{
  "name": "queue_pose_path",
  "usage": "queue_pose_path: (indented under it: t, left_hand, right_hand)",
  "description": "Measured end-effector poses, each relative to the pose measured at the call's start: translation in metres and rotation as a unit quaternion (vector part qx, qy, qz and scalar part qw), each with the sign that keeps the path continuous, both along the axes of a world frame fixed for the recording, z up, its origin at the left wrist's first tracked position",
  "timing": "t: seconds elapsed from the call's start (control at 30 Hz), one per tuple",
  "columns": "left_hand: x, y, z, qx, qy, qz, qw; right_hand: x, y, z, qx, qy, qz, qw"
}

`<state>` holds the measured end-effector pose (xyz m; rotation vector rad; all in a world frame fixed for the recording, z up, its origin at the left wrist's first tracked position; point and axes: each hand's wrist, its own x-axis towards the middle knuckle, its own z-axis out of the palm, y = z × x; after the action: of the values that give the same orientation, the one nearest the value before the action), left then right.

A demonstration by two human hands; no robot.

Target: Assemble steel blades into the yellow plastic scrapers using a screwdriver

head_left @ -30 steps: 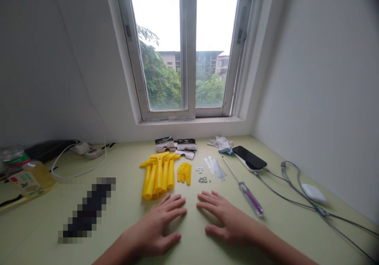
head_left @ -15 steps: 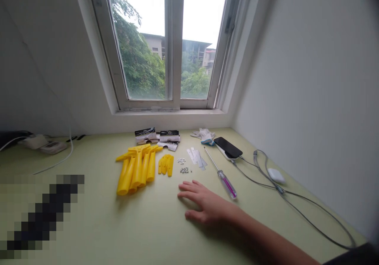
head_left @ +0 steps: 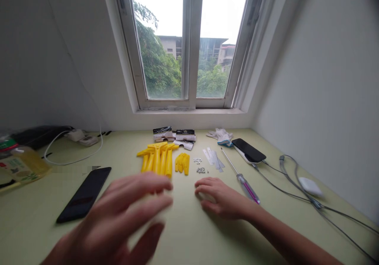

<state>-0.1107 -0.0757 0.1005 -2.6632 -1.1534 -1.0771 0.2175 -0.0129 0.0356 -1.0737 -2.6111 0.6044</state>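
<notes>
While taking the yellow T-shaped handles on the tabletop as landmark, find left hand in front of handles, large and blurred, covering lower ends of handles from view. See thumb and fingers of left hand held apart, clasping nothing visible; cannot tell about contact with handles. Find right hand in front and to the right of handles, fingers slightly bent and close together, thumb apart with a gap; gripping nothing visible. Just right of handles, note small yellow pieces, bunched. Farther right of handles, note two little heaps of metal bits: rear heap and front heap, too small to identify surely. Past those, again right of handles, log flat grey strips, overlapping, then clear-handled screwdriver, lying slantwise. Behind handles, log black-and-white cards; behind and right, crumpled white glove. Left of handles, log dark phone, flat; well right of handles, log second phone and grey cables
</notes>
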Motion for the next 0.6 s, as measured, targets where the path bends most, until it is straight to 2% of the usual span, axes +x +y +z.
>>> queue_pose_path:
  t: [0.07,0.1,0.17,0.23,0.3,0.4,0.5,0.6]
  left_hand:
    - [0.019,0.052,0.018,-0.112,0.060,0.063,0.990]
    - [0.028,0.079,0.021,-0.166,0.088,0.104,0.977]
    - [0.041,0.128,0.015,-0.232,0.133,0.217,0.939]
    - [0.047,0.160,-0.002,-0.271,0.175,0.304,0.896]
    - [0.047,0.175,-0.020,-0.279,0.185,0.324,0.885]
    - [0.047,0.179,-0.037,-0.276,0.177,0.338,0.882]
    - [0.049,0.181,-0.039,-0.275,0.157,0.339,0.886]
    - [0.049,0.184,-0.032,-0.274,0.121,0.326,0.897]
  right_hand:
    - [-0.005,0.006,-0.002,0.028,0.009,-0.010,1.000]
    - [-0.007,0.008,-0.005,0.042,0.016,-0.017,0.999]
    - [-0.009,0.009,-0.010,0.063,0.033,-0.022,0.997]
    - [-0.007,0.008,-0.015,0.071,0.050,-0.017,0.996]
    - [-0.004,0.006,-0.018,0.064,0.061,-0.012,0.996]
    - [-0.001,0.004,-0.018,0.049,0.063,-0.012,0.997]
    - [-0.002,0.004,-0.016,0.042,0.061,-0.014,0.997]
    - [-0.002,0.005,-0.016,0.038,0.062,-0.015,0.997]
